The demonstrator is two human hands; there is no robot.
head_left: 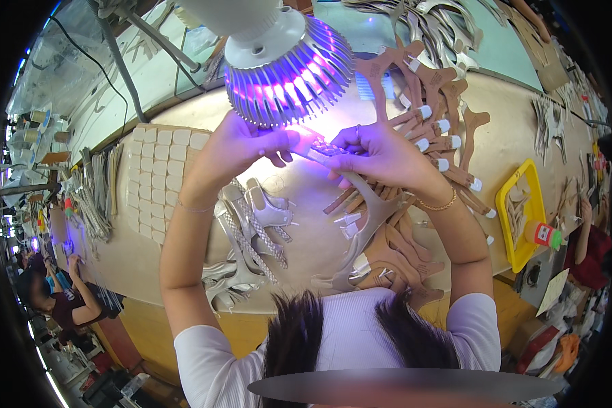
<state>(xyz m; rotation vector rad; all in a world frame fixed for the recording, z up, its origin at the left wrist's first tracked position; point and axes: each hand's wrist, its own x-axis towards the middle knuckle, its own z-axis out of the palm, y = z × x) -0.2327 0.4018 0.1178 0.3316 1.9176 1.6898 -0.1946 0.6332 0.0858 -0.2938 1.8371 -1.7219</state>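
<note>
Beneath a ribbed lamp point(289, 68) that glows purple, both of my hands work close together. My right hand point(372, 148) is closed on a grey-beige shoe upper point(372, 217), pinching its narrow strap near a braided section. The rest of the upper hangs down toward my body, forking over the pile below. My left hand point(255, 144) has its thumb and finger pinched at the strap's other side, by the braid. Purple glare washes out the fingertips, so the exact contact is hard to see.
Brown strap pieces with white tips point(435, 136) fan out on the right. Braided beige uppers point(245, 238) lie front left, beside a sheet of pale rounded pads point(160, 173). A yellow tray point(506, 217) holds a green-capped bottle point(542, 235). Silvery uppers point(449, 30) are heaped behind.
</note>
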